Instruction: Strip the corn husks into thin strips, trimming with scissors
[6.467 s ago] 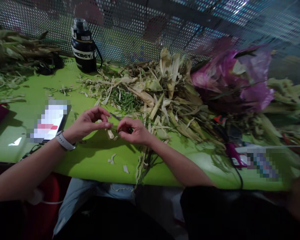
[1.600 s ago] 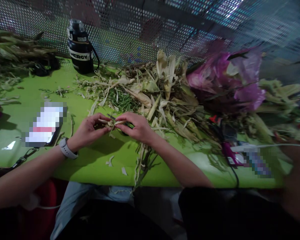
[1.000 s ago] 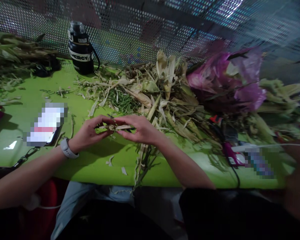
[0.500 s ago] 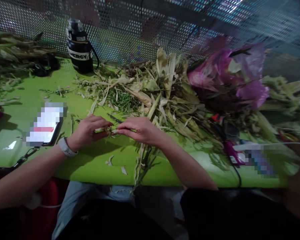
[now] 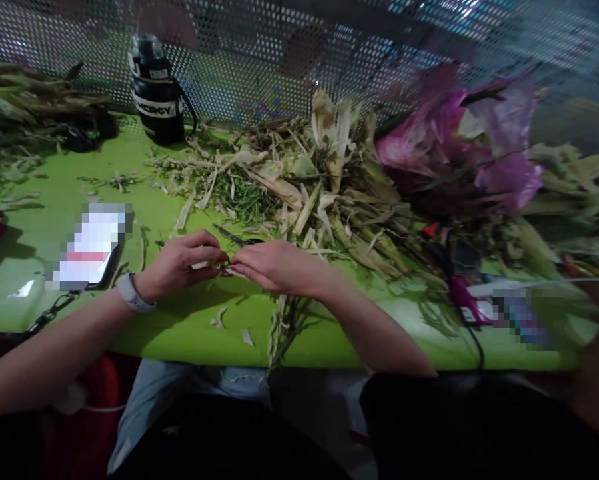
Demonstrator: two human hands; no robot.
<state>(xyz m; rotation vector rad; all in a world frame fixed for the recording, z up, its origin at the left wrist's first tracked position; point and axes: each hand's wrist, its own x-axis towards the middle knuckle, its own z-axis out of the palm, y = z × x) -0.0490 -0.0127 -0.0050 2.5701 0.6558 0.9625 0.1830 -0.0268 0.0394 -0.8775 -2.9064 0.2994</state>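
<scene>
My left hand [image 5: 192, 257], with a pale band at the wrist, is closed on a small bundle of pale husk strips [image 5: 206, 265]. Meeting it at the fingertips, my right hand [image 5: 274, 267] pinches the bundle's end; the fingers partly hide it. Just behind my right hand lie dark scissors [image 5: 226, 233], their handles partly covered. A braided husk strand [image 5: 278, 337] hangs from under my right hand over the table's front edge. Beyond both hands spreads a heap of dry corn husks [image 5: 304, 180] with thin green strands [image 5: 246, 200] among them.
On the green table [image 5: 179, 333] a phone [image 5: 92, 247] lies at left, and a black bottle [image 5: 159, 110] stands at the back. A pink plastic bag [image 5: 429, 143] rests right of the heap. Another person's arm [image 5: 596, 347] shows at far right, near a second phone [image 5: 524, 317].
My right hand has turned slightly, its fingers now curled closer to my left hand, and more of the scissors shows behind it. The bundle stays between my hands.
</scene>
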